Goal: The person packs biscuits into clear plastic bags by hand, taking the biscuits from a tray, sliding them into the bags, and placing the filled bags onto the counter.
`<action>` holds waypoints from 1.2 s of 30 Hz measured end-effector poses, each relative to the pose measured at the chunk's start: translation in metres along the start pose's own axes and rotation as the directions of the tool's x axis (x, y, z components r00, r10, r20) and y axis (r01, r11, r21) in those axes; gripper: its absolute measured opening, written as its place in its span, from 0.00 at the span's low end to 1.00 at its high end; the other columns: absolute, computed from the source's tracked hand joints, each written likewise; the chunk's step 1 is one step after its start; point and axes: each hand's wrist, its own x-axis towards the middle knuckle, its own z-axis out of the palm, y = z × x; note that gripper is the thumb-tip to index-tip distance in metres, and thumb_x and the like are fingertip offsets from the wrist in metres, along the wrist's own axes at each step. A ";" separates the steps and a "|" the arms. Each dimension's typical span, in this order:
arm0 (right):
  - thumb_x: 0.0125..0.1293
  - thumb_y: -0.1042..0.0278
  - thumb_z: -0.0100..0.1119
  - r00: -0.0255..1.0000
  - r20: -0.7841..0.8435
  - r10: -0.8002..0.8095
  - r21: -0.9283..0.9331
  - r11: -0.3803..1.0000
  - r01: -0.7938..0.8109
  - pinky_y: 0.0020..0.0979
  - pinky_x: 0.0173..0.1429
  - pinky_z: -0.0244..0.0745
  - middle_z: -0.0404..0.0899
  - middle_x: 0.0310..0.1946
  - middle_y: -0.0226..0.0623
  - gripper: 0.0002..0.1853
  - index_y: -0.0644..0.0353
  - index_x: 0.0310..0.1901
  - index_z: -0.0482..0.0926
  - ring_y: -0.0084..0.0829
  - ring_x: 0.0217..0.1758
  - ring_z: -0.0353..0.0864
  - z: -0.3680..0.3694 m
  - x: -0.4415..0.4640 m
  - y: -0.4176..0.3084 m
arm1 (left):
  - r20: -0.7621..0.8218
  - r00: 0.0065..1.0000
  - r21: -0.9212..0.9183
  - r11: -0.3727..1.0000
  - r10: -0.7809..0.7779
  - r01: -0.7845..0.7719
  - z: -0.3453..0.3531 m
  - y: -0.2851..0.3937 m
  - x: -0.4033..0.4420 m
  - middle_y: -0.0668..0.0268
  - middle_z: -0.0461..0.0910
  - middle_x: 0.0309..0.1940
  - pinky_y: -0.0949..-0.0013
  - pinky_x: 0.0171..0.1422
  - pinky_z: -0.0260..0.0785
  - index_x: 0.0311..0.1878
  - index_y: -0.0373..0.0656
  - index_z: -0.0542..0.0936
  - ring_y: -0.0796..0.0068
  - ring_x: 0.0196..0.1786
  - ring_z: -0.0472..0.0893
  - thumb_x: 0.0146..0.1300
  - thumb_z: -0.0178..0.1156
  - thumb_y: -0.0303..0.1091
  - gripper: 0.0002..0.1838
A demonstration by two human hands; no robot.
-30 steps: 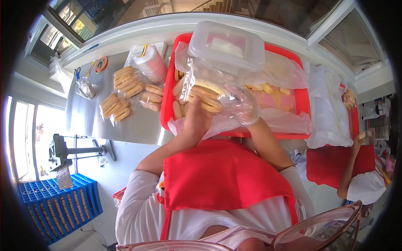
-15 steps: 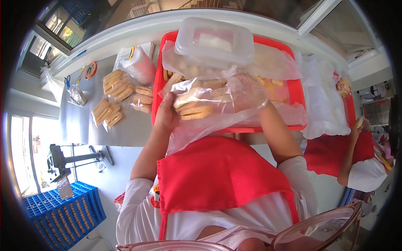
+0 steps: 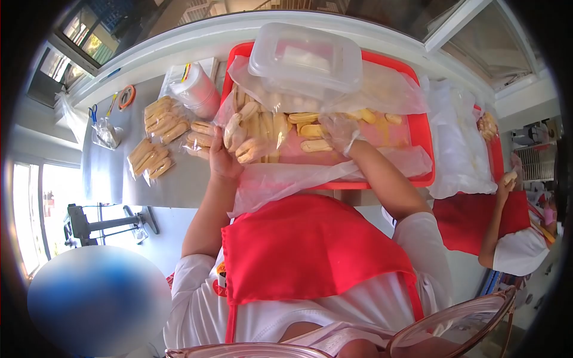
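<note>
Clear plastic bag (image 3: pixel 262 132) with several ladyfinger biscuits inside leans over the left part of the red tray (image 3: pixel 422 134). My left hand (image 3: pixel 225 161) is closed on the bag's left side. Over the tray's middle, my right hand (image 3: pixel 341 132), in a clear plastic glove, has its fingers curled down on loose ladyfinger biscuits (image 3: pixel 307 130). Its fingertips are partly hidden by the hand and blurred by the glove. A translucent lidded plastic box (image 3: pixel 305 56) sits across the tray's back, on the translucent plastic sheet (image 3: pixel 388 92).
Filled biscuit bags (image 3: pixel 164 121) lie on the metal table (image 3: pixel 113 173) to the left, beside a stack of white cups (image 3: pixel 197 92). Orange tape (image 3: pixel 126 97) lies farther left. At right, a co-worker's hand (image 3: pixel 507 181) holds something pale. A blurred round patch covers the lower left.
My right hand has left the bag and come down onto the biscuits in the tray. My left hand has shifted left with the bag. The blurred patch has appeared at lower left.
</note>
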 end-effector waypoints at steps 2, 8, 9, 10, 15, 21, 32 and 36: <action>0.55 0.62 0.52 0.997 -0.074 0.006 0.072 0.997 -0.001 0.39 0.45 0.70 0.75 0.40 0.39 0.17 0.52 0.47 0.71 0.39 0.45 0.75 -0.017 -0.001 -0.010 | 0.001 1.000 0.016 1.000 -0.003 0.003 0.007 -0.001 0.001 0.60 0.76 0.42 0.48 0.54 0.67 0.55 0.51 0.68 0.60 0.43 0.77 0.64 0.39 0.54 0.24; 0.56 0.62 0.49 0.949 0.220 -0.226 0.186 0.965 0.186 0.38 0.45 0.71 0.77 0.41 0.41 0.19 0.55 0.50 0.71 0.40 0.44 0.76 0.015 -0.009 -0.006 | -0.080 0.997 0.057 0.998 0.009 -0.005 0.013 -0.002 -0.002 0.60 0.76 0.41 0.46 0.54 0.66 0.56 0.54 0.67 0.61 0.42 0.77 0.65 0.39 0.53 0.22; 0.56 0.62 0.49 0.953 0.227 -0.200 0.189 0.969 0.158 0.38 0.45 0.71 0.77 0.41 0.41 0.18 0.55 0.49 0.71 0.40 0.44 0.76 0.011 -0.010 -0.008 | -0.092 0.996 0.063 0.998 0.012 -0.006 0.015 -0.003 -0.002 0.61 0.76 0.40 0.46 0.54 0.66 0.56 0.54 0.68 0.62 0.41 0.77 0.65 0.39 0.53 0.22; 0.56 0.62 0.49 0.956 0.235 -0.175 0.192 0.973 0.131 0.38 0.45 0.71 0.77 0.41 0.41 0.18 0.56 0.49 0.72 0.40 0.44 0.76 -0.002 -0.009 -0.013 | 0.000 1.000 0.006 1.000 -0.022 0.022 0.012 -0.003 -0.002 0.60 0.76 0.42 0.46 0.55 0.66 0.57 0.53 0.67 0.61 0.43 0.77 0.65 0.39 0.53 0.23; 0.55 0.65 0.50 0.982 0.101 -0.157 0.073 0.986 0.150 0.37 0.51 0.68 0.74 0.45 0.38 0.18 0.56 0.48 0.72 0.39 0.51 0.72 -0.042 0.005 -0.013 | 0.000 1.000 0.021 1.000 0.005 -0.005 0.011 -0.002 -0.002 0.56 0.67 0.56 0.52 0.62 0.61 0.60 0.38 0.62 0.57 0.58 0.68 0.66 0.36 0.53 0.29; 0.56 0.66 0.50 0.971 0.113 -0.212 0.177 0.966 0.191 0.37 0.57 0.64 0.71 0.50 0.36 0.22 0.54 0.55 0.67 0.38 0.56 0.67 -0.008 0.011 0.008 | -0.037 0.999 0.134 0.991 0.031 -0.026 0.016 -0.003 0.001 0.59 0.67 0.57 0.55 0.63 0.60 0.60 0.38 0.62 0.59 0.59 0.68 0.67 0.37 0.50 0.27; 0.58 0.66 0.54 0.970 0.199 0.142 0.868 0.434 -0.242 0.29 0.44 0.71 0.77 0.39 0.35 0.18 0.59 0.50 0.71 0.28 0.37 0.77 -0.029 0.011 0.010 | -0.154 0.967 0.325 0.934 0.206 -0.147 0.023 -0.015 -0.005 0.60 0.70 0.53 0.64 0.63 0.59 0.56 0.38 0.66 0.68 0.56 0.69 0.66 0.45 0.39 0.19; 0.56 0.73 0.57 0.949 0.100 0.299 0.991 0.055 -0.122 0.24 0.37 0.73 0.75 0.35 0.32 0.16 0.61 0.48 0.73 0.22 0.32 0.75 -0.098 -0.028 0.000 | -0.149 0.963 0.390 0.908 0.226 -0.153 0.017 -0.017 -0.008 0.61 0.74 0.47 0.67 0.60 0.62 0.52 0.37 0.69 0.70 0.52 0.73 0.66 0.45 0.38 0.17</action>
